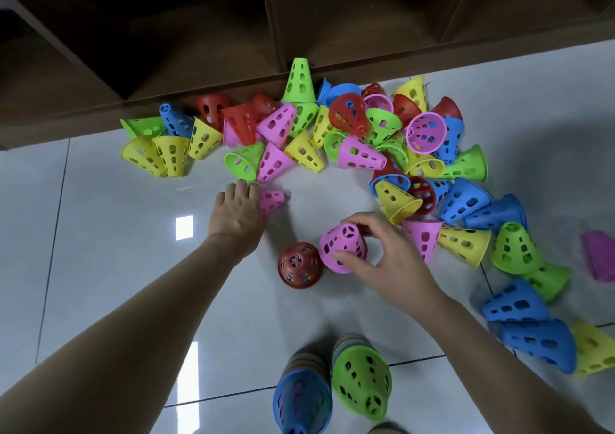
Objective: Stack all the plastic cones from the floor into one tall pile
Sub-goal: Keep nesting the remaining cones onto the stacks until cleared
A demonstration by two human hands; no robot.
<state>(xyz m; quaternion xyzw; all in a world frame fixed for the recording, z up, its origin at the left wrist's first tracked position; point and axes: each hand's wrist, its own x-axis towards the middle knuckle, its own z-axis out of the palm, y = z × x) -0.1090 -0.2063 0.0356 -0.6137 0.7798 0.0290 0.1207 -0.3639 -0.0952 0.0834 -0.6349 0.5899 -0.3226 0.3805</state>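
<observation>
1. Glossy pale floor tiles (100,267) fill most of the view, and a dark wooden shelf unit (199,34) stands along the far edge.
2. Many loose plastic cones (362,157) in green, yellow, pink, red and blue lie in a wide curved heap on the floor, from the foot of the shelf down the right side. Most lie on their sides; one green cone (299,80) stands upright against the shelf.
3. Two tall piles stand at the bottom edge, close to the camera: one topped by a blue cone (301,400) and, just beside it on the right, one topped by a green cone (361,380).
4. A red cone pile (299,265) stands on the floor in the middle, with other colours visible through its holes.
5. The right hand (386,254) grasps a pink cone (342,247) with thumb and curled fingers; this cone is tilted and touches the right side of the red pile.
6. The left hand (238,210) reaches forward with its fingers curled around a small pink cone (273,199) that lies on its side, just below the heap.
</observation>
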